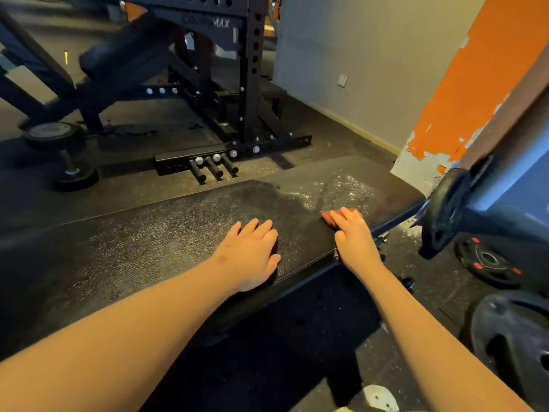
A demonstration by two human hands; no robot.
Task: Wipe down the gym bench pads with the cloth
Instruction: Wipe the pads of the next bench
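Two bare hands are seen on a long black bench pad (pixel 148 248), whose long axis is set on a diagonal from the lower left to the upper right. The pad's near edge is crossed by both wrists, and its right end is stopped close to a weight plate (pixel 445 209) on a bar. Bare pad is left open toward the left, and a strip of dark floor (pixel 124 185) is left between the far edge and a black rack (pixel 249 84). The left hand (pixel 252 251) is laid flat just inside the near edge, fingers straight and nothing grasped. The right hand (pixel 353 236) is pressed with straight fingers on a reddish-brown cloth (pixel 328 217) near the pad's right end. The cloth is mostly covered, with one corner shown left of the fingertips, so its long axis cannot be told. Pale speckles are seen on the pad beyond the cloth.
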